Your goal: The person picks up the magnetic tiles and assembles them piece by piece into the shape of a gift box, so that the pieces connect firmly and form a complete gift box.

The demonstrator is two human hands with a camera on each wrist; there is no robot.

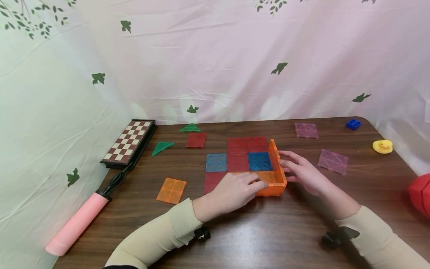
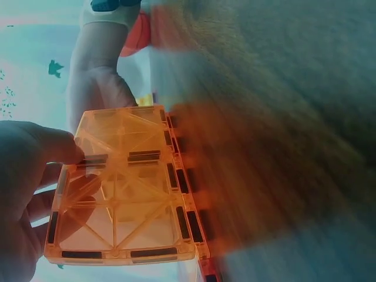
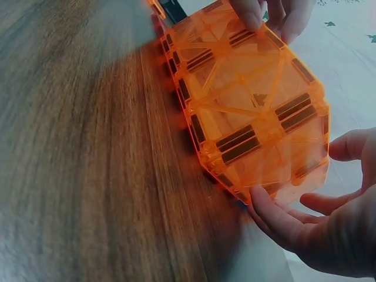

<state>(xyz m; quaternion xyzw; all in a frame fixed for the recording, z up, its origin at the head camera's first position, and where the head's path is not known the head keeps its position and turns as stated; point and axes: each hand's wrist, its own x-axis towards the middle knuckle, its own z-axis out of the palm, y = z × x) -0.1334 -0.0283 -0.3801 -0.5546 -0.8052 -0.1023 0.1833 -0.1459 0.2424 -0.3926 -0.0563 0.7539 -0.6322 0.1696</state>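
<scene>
Raising low walls around a flat patchwork of translucent red, blue and orange plastic square tiles [image 1: 237, 162] seems to be the step in hand; the patchwork lies well inside the edges of the brown wood-grain surface [image 1: 242, 231]. Along its near side stands a translucent orange plastic front wall [image 1: 273, 190], meeting a translucent orange plastic side wall [image 1: 276, 164] at the near right corner. Of the hands, the left hand [image 1: 235, 190] curls over the front wall, pinching its top edge between thumb and fingers; the right hand [image 1: 304, 173] is loosely open, its bent fingers touching the side wall from outside. The next move probably calls for steadying that corner while the wall bottoms line up. A loose translucent orange plastic square tile [image 1: 171, 190] lies apart, toward the surface's left edge.
</scene>
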